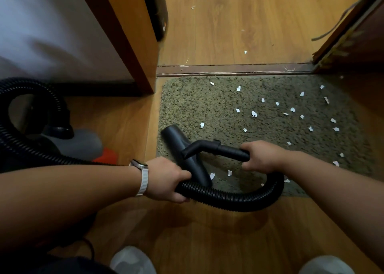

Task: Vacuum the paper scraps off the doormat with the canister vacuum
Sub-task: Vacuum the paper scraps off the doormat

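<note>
**Both hands on the hose, nozzle at the mat's near left corner**

Your right hand is wrapped tight around the black handle tube, just behind where it bends down into the nozzle. Your left hand, with a watch on its wrist, is clamped on the ribbed black hose, which loops near you from the handle round to your left palm and then runs on left.

The wide black nozzle lies slantwise across the near left corner of the doormat. White paper scraps are scattered over the olive-grey mat, thickest toward its right half, with a couple lying just right of the nozzle's near end. A few more scraps sit on the wooden floor beyond the threshold strip.

At the left, near the door frame, the hose arches up and plugs into the grey canister vacuum.
</note>
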